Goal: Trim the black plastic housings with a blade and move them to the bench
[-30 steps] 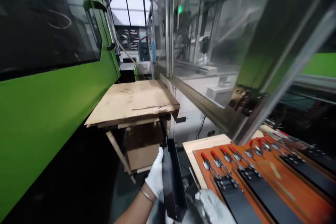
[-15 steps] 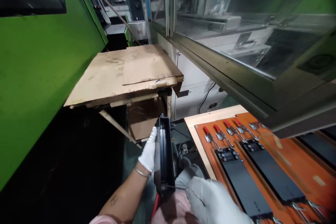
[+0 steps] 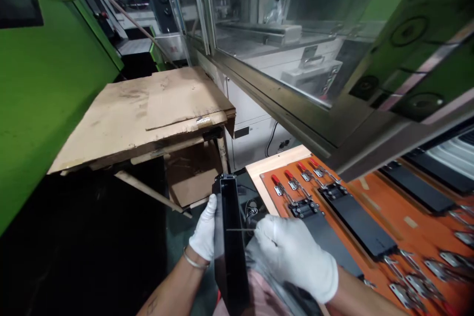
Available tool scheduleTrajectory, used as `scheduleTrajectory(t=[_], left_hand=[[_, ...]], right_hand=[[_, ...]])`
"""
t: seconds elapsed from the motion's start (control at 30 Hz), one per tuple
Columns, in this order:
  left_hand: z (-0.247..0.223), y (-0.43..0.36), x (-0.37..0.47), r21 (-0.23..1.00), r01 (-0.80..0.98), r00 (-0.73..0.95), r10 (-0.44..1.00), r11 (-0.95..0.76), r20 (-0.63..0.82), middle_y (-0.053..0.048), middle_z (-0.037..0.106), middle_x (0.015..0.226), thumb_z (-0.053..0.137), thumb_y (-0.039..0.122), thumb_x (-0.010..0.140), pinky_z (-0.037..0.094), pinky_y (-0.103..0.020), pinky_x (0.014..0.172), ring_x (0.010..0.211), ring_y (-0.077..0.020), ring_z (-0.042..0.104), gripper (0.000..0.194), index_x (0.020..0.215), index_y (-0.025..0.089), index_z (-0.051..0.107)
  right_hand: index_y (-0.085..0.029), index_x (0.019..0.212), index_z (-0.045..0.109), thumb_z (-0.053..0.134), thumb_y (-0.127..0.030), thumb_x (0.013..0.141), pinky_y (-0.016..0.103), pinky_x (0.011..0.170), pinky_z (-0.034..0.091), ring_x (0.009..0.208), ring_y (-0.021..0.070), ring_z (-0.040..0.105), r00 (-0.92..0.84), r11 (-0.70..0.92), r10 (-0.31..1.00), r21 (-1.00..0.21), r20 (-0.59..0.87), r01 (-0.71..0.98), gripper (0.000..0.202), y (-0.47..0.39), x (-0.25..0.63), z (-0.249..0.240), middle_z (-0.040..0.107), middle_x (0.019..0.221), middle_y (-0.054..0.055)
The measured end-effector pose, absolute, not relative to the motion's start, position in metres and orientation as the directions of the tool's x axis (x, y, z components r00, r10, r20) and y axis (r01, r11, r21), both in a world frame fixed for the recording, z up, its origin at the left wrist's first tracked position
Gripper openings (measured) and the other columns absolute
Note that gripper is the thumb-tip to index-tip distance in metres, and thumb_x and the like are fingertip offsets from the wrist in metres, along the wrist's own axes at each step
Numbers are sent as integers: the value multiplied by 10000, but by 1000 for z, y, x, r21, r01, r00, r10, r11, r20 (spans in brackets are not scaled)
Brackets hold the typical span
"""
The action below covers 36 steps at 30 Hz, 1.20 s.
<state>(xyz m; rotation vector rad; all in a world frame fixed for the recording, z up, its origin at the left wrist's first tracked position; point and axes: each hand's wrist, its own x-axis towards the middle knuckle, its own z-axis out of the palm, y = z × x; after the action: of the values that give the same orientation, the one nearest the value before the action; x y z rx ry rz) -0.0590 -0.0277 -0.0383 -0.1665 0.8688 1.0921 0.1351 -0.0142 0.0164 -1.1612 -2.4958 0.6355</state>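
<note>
A long black trough-shaped part stands tilted in front of me, its hollow side facing right. My left hand, in a white glove, is closed on the part's left side, thumb along the edge and the other fingers mostly hidden behind it. My right hand, also white-gloved, is closed around a thin rod-like tool. The tool's slim shaft points left across the part's open side; whether its tip touches the inside cannot be made out.
At right an orange fixture board carries black flat panels and red-handled toggle clamps. Ahead stands a cardboard-topped table. A glass-windowed machine guard juts in from the right; a green machine is at left.
My view has turned to the right. My right hand has moved up along the part with the thin tool, from near its lower end to its middle. My left hand keeps its hold.
</note>
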Motion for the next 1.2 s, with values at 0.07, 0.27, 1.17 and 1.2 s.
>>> scheduleTrajectory(t=[0.07, 0.27, 1.17, 1.2], left_hand=[[-47, -38, -54, 240, -817, 263, 709, 525, -654, -32, 671, 611, 527, 572, 834, 526, -296, 629, 596, -193, 665, 435, 911, 171, 678], [-68, -55, -41, 180, -729, 468, 674, 660, -572, -48, 653, 580, 566, 599, 795, 462, -251, 490, 488, -159, 606, 465, 725, 147, 655], [-43, -30, -3, 666, -713, -46, 932, 221, -358, -65, 751, 798, 830, 416, 591, 556, -353, 793, 740, -236, 710, 384, 820, 134, 707], [-49, -29, -3, 683, -709, -81, 942, 176, -327, -62, 754, 821, 824, 399, 607, 551, -356, 816, 782, -242, 712, 369, 840, 139, 708]], right_hand=[[-187, 588, 482, 347, -254, 908, 244, 533, 241, 503, 101, 372, -560, 551, 815, -502, 150, 667, 353, -2, 138, 16, 473, 551, -21], [-203, 590, 471, 368, -354, 919, 258, 560, 261, 518, 122, 374, -343, 392, 919, -544, 195, 742, 377, 27, 150, 17, 444, 533, -20], [-209, 617, 412, 366, -356, 896, 239, 535, 301, 546, 128, 413, -247, 245, 958, -861, 145, 445, 318, -11, 151, 14, 428, 567, -27], [-213, 615, 404, 355, -377, 892, 238, 531, 318, 550, 133, 421, -191, 157, 978, -913, 89, 377, 326, -7, 146, 12, 420, 566, -27]])
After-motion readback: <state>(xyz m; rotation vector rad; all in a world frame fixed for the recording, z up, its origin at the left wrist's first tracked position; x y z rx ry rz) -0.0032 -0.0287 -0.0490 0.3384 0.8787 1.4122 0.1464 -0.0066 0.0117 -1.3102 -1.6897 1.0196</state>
